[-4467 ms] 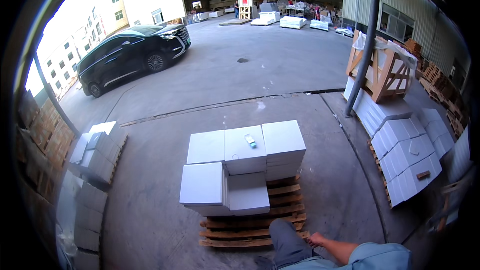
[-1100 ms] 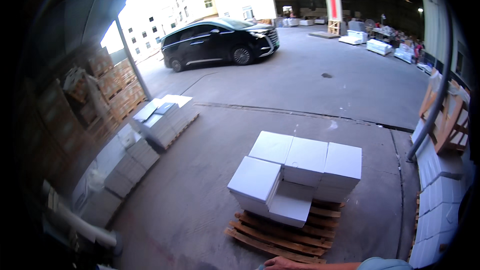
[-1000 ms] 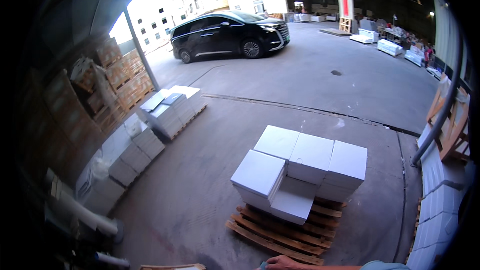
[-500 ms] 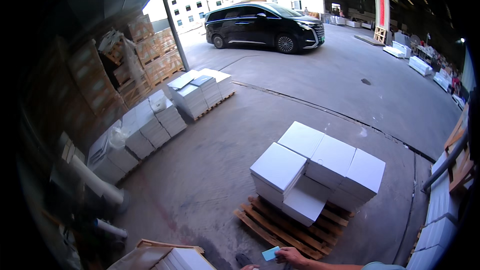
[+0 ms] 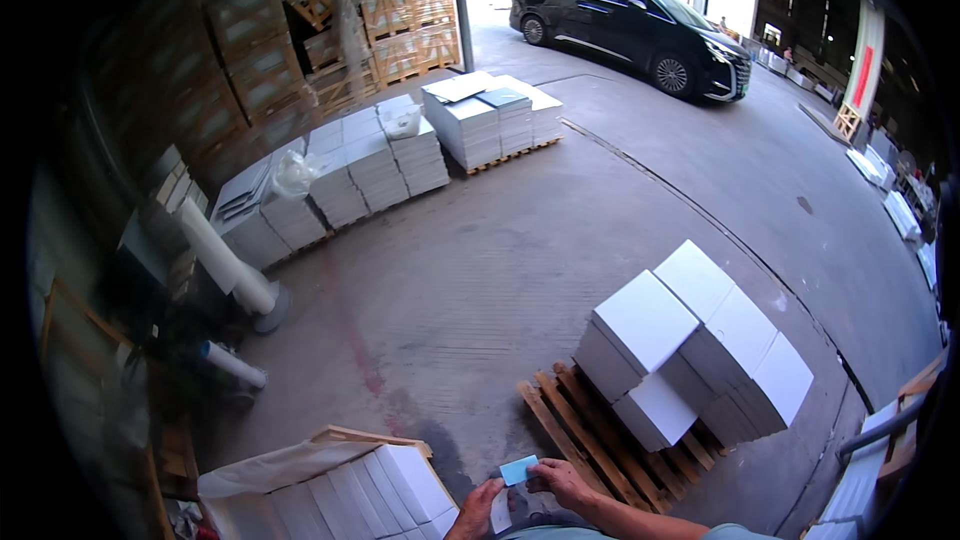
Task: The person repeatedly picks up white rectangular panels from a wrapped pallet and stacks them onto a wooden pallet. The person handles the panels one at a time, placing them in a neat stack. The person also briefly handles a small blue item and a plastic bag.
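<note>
Low in the view, my right hand (image 5: 562, 482) pinches a small light-blue rectangular piece (image 5: 518, 470), flat like a card or pad, by its right edge. My left hand (image 5: 477, 508) is just to the left, fingers curled, its fingertips close to the piece's lower left corner; whether they touch it I cannot tell. A small pale patch (image 5: 500, 513) shows beside the left palm, too unclear to name. Ahead to the right, stacks of white square slabs (image 5: 645, 315) stand on a wooden pallet (image 5: 575, 430). An open wooden crate (image 5: 330, 437) holding a row of white slabs lies at lower left.
More slab stacks (image 5: 365, 165) line the left, some with clear plastic on top. Wrapped rolls (image 5: 222, 250) lean nearer on the left. Wooden crates (image 5: 395, 20) are piled behind. A black van (image 5: 625, 25) is parked at the back. Slabs (image 5: 845, 520) stand at the right edge.
My view has swung left and down, so the scene sits further right. My left hand has come up into view beside the light-blue piece, which stays in my right hand.
</note>
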Demonstrator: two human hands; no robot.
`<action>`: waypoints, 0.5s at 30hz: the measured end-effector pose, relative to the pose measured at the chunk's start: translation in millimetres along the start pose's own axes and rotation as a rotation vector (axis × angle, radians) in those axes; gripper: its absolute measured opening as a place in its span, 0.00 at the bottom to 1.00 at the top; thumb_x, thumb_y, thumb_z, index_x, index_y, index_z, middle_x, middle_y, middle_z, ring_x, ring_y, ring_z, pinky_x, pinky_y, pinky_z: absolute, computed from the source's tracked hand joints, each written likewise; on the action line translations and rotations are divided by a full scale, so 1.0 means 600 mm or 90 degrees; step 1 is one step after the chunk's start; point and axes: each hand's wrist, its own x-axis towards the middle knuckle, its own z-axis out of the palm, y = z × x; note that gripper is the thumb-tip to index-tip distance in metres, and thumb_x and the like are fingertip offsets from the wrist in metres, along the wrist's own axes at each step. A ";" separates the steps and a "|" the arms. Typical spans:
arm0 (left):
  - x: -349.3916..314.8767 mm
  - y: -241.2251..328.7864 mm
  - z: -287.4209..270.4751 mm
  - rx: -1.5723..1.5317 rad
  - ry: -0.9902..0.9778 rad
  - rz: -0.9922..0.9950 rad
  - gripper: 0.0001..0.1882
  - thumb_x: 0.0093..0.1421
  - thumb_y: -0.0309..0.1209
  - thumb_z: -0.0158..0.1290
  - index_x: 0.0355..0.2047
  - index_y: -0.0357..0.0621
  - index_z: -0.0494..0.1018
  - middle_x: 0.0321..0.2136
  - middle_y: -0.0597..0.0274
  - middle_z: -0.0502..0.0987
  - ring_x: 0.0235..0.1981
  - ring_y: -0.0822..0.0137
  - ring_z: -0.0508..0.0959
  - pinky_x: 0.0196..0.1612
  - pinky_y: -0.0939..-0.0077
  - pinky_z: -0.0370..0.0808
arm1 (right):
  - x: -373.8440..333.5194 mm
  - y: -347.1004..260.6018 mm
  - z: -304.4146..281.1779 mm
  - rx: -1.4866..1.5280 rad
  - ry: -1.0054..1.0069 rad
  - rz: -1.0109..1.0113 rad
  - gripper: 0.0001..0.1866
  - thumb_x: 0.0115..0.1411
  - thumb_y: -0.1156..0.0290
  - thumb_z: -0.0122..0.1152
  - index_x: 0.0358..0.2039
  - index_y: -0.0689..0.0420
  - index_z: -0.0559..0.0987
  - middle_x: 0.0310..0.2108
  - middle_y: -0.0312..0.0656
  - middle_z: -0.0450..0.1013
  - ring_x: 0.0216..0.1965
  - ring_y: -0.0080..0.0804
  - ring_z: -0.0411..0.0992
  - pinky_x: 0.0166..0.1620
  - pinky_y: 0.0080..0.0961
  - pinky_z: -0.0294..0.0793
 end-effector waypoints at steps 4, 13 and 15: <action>-0.002 0.088 -0.002 -0.033 0.012 0.043 0.18 0.58 0.41 0.54 0.42 0.40 0.70 0.29 0.63 0.74 0.29 0.69 0.75 0.35 0.73 0.74 | 0.049 -0.014 0.067 -0.089 -0.007 0.011 0.14 0.58 0.65 0.58 0.37 0.64 0.75 0.30 0.42 0.73 0.31 0.28 0.72 0.39 0.22 0.72; 0.052 0.137 -0.115 -0.037 0.160 0.107 0.16 0.56 0.37 0.56 0.40 0.39 0.72 0.32 0.63 0.75 0.31 0.71 0.75 0.36 0.75 0.73 | 0.120 -0.110 0.214 -0.290 -0.083 0.055 0.16 0.59 0.63 0.57 0.39 0.64 0.75 0.29 0.36 0.74 0.30 0.23 0.71 0.36 0.17 0.69; 0.059 0.160 -0.128 -0.084 0.186 0.115 0.15 0.56 0.36 0.56 0.39 0.39 0.73 0.30 0.62 0.76 0.28 0.70 0.76 0.34 0.74 0.74 | 0.157 -0.122 0.232 -0.291 -0.084 0.050 0.16 0.58 0.64 0.57 0.40 0.64 0.75 0.30 0.37 0.74 0.30 0.23 0.71 0.36 0.18 0.70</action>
